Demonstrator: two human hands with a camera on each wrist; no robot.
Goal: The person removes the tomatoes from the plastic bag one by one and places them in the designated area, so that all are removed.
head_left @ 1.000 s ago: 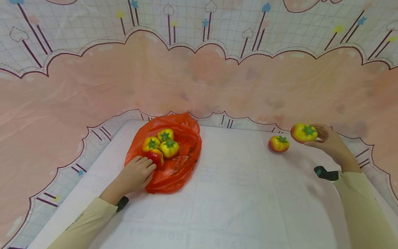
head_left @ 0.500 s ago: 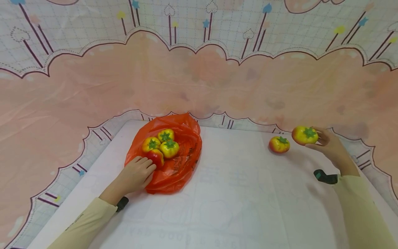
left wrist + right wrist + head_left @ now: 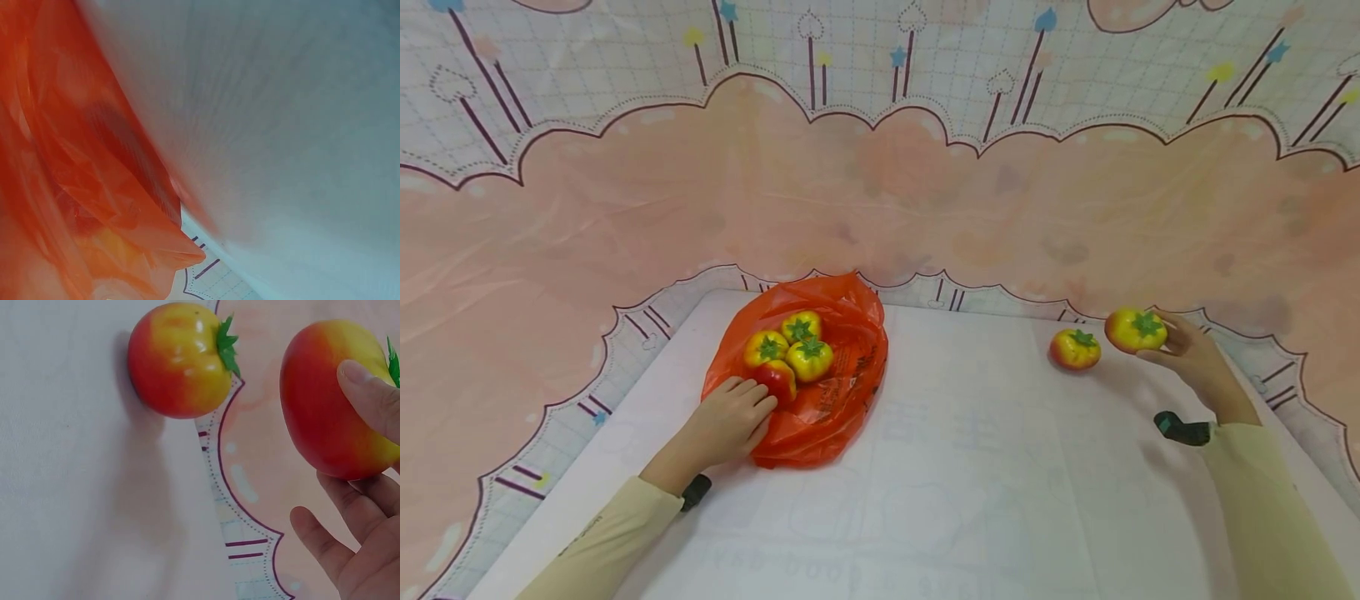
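My right hand (image 3: 1197, 362) pinches a red-and-yellow tomato (image 3: 1136, 331) with a green leafy top, raised above the far right of the table. Its thumb and fingers show around the tomato in the right wrist view. A second tomato (image 3: 181, 362) sits on the table just left of the held one. On the left, an orange-red plastic bag (image 3: 842, 417) lies spread out with several tomatoes (image 3: 809, 360) on it. My left hand (image 3: 730, 421) grips the bag's near-left edge, fingers curled beside the reddest tomato (image 3: 777, 382). Folds of the bag (image 3: 106, 162) fill the left of the left wrist view, where the hand is hidden.
A white-covered table (image 3: 970, 483) lies beneath everything. Behind it and along its sides hangs a pink and white patterned cloth (image 3: 925, 192). Dark wrist-camera mounts (image 3: 1182, 428) stick out beside both sleeves.
My right hand has come slightly lower and nearer with its tomato. My left hand, the bag and the other tomatoes stay where they were.
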